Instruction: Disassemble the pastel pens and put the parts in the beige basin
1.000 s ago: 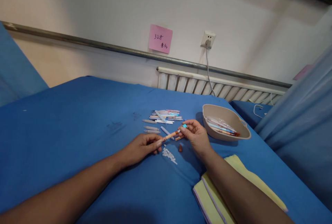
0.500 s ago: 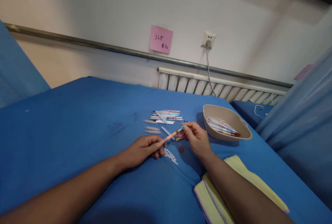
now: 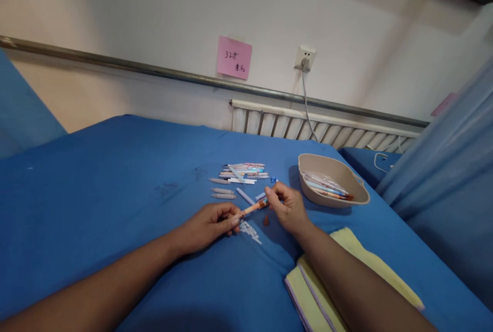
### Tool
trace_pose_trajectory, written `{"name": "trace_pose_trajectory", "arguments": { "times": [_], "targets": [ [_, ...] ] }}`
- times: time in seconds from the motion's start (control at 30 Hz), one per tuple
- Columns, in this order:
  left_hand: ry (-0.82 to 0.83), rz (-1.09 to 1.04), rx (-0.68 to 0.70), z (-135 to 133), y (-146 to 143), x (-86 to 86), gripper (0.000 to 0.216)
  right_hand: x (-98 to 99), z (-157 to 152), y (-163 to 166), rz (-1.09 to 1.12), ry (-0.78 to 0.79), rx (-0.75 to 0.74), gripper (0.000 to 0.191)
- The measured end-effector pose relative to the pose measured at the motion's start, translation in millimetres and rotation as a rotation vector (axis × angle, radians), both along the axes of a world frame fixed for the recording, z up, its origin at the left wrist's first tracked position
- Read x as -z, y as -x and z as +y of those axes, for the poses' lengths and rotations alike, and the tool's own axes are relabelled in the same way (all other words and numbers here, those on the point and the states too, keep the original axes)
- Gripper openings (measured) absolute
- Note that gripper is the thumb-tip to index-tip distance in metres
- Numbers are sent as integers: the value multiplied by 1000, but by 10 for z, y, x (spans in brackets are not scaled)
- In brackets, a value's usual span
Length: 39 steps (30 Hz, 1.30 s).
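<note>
An orange and brown pen [image 3: 252, 209] is held between both hands, slanting up to the right above the blue sheet. My left hand [image 3: 215, 224] pinches its lower left end. At the upper right end, my right hand [image 3: 285, 206] has thumb and fingers closed on it and covers the tip. Beneath the hands lies a small heap of short white pieces [image 3: 249, 230]. A little brown piece [image 3: 266, 220] sits just right of the heap. Behind the pen are grey pen barrels [image 3: 223, 193], a pale blue tube [image 3: 245, 196] and a pile of assorted pens [image 3: 246, 170].
A beige basket [image 3: 364, 199] with several packed pens stands to the right. Below my right forearm lies a folded yellow towel [image 3: 358, 255]. Behind the bed are a radiator [image 3: 265, 121], a metal rail [image 3: 154, 67] and a plugged socket [image 3: 305, 58]. A blue curtain [image 3: 454, 142] hangs at right.
The pen's right end has dropped slightly, and my right fingers now cover its blue tip, which showed before. The whole view has shifted a little.
</note>
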<state>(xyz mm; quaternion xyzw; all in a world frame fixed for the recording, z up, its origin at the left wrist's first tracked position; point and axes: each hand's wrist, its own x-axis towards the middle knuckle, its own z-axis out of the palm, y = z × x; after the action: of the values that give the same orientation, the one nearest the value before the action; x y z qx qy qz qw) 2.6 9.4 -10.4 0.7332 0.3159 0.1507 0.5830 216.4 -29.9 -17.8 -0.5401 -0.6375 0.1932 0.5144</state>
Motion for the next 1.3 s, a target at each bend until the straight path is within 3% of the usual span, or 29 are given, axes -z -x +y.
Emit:
{"name": "trace_pose_trajectory", "arguments": {
  "times": [0.27,0.43,0.6,0.73,0.87,1.03,1.17,1.3],
  "targets": [
    [-117,28,33,-17,4,-47,29,22,7,-15,-92,16,-42,54],
    [-91,14,23,-6,-8,-67,29,140,122,-67,142,134,-147,68],
    [-174,46,-105,-4,-62,-176,29,150,286,-94,344,161,84,76],
    [-374,46,-205,77,-214,-363,28,75,292,-88,186,146,146,71],
    [-616,48,-143,234,-571,-617,30,0,228,-69,-136,123,124,59],
    [-825,66,46,398,-1324,-869,30,-114,174,-52,-412,157,-44,50],
    [-977,165,174,480,-1949,-895,28,-149,176,-43,-563,91,-178,42],
    [-987,358,269,589,-2414,-798,25,-144,186,-50,-582,90,-204,35]
  ]
}}
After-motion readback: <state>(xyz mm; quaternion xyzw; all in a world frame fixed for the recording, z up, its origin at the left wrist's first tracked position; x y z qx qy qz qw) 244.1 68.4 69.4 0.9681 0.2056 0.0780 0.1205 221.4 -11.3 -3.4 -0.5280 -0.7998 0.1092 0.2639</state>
